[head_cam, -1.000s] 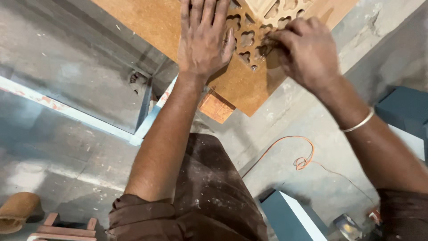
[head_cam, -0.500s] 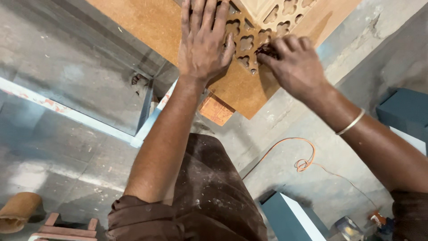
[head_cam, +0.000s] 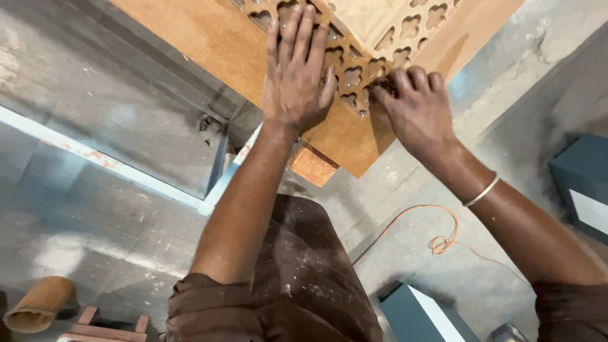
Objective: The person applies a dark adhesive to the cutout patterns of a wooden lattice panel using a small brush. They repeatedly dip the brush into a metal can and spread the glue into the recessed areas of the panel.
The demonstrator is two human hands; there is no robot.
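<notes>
Head view: my left hand (head_cam: 296,79) lies flat, fingers spread, pinning the carved fretwork panel (head_cam: 354,69) on the brown board (head_cam: 209,38); my right hand (head_cam: 415,104) curls, pinching something dark at a cutout. Risk: thin lattice webs could snap if I bear down, or the board corner overhanging the bench could tip.

The board (head_cam: 209,44) is matt brown fibreboard, smooth on its face, and its pierced fretwork panel (head_cam: 354,69) shows rougher, paler cut edges. The floor (head_cam: 95,209) is grey concrete, dusty and rough. A thin metal bangle (head_cam: 481,191) gleams. The cloth apron (head_cam: 310,278) is brown and dust-speckled. The orange cord (head_cam: 437,234) looks like smooth plastic.
</notes>
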